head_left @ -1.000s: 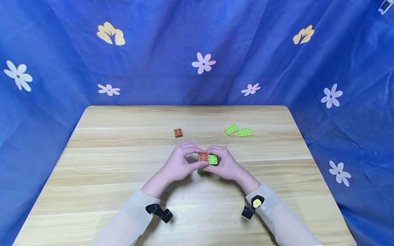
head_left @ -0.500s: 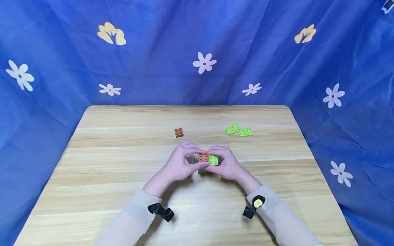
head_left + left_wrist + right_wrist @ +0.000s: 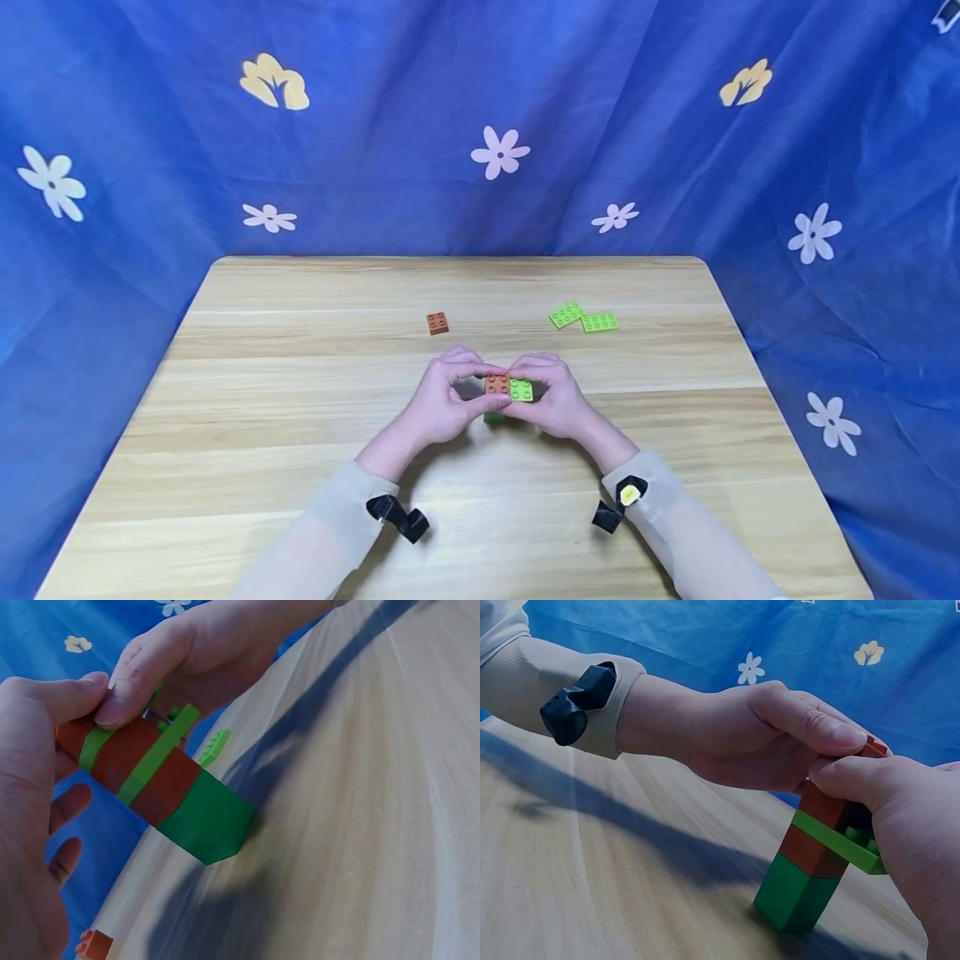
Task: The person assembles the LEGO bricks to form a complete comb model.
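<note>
A narrow tower of toy building bricks (image 3: 210, 821) stands on the table between the two hands. Its base is dark green, with brown bricks and light green plates alternating above. The lower light green plate (image 3: 840, 841) juts out to one side, studs upward. At the top is a brown brick (image 3: 497, 382), pinched between thumb and fingers of my left hand (image 3: 442, 404). From the other side my right hand (image 3: 557, 402) grips the tower, its thumb pressing a brown brick just below the left fingertips. Fingers hide part of the upper layers.
Farther back on the wooden table (image 3: 262, 417) lies a loose brown brick (image 3: 437, 322). To the right of it, two light green plates (image 3: 566, 314) lie touching or nearly so. A blue curtain (image 3: 375, 167) with flowers surrounds the far and side edges.
</note>
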Motion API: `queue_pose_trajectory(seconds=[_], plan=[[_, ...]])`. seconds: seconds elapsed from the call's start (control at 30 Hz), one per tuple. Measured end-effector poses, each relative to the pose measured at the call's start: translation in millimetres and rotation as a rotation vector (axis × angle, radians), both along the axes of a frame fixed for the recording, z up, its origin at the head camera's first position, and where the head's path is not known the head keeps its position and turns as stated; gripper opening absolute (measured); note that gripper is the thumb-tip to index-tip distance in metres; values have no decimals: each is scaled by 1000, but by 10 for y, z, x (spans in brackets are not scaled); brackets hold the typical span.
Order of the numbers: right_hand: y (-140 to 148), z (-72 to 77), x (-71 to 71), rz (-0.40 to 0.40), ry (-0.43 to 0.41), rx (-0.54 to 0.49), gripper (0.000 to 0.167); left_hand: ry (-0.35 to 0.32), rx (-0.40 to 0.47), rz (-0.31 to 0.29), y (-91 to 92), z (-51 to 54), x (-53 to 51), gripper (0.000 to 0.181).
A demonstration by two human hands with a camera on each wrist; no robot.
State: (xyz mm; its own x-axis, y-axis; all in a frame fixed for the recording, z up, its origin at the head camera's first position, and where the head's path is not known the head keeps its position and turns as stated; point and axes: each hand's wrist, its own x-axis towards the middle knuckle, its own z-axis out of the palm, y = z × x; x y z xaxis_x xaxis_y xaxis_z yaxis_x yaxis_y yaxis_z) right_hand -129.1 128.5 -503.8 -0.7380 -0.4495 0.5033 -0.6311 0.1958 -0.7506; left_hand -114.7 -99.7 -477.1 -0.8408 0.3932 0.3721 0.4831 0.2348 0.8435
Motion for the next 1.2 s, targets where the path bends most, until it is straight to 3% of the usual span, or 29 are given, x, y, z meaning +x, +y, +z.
queue_pose_trajectory(seconds=[0.17, 0.5, 0.77, 0.93, 1.2], plan=[[7, 4, -7, 10, 11, 11, 35, 18, 13, 1, 15, -17, 6, 35], [43, -15, 1, 24, -2, -21, 40, -12, 46, 8, 31, -55, 18, 35], [53, 32, 21, 0, -30, -4, 43, 30, -17, 18, 19, -32, 10, 35], [45, 59, 15, 36, -36, 11, 42, 47, -47, 10, -3, -25, 8, 35], [109, 119, -12, 84, -40, 70, 40, 37, -21, -11, -16, -62, 16, 39]])
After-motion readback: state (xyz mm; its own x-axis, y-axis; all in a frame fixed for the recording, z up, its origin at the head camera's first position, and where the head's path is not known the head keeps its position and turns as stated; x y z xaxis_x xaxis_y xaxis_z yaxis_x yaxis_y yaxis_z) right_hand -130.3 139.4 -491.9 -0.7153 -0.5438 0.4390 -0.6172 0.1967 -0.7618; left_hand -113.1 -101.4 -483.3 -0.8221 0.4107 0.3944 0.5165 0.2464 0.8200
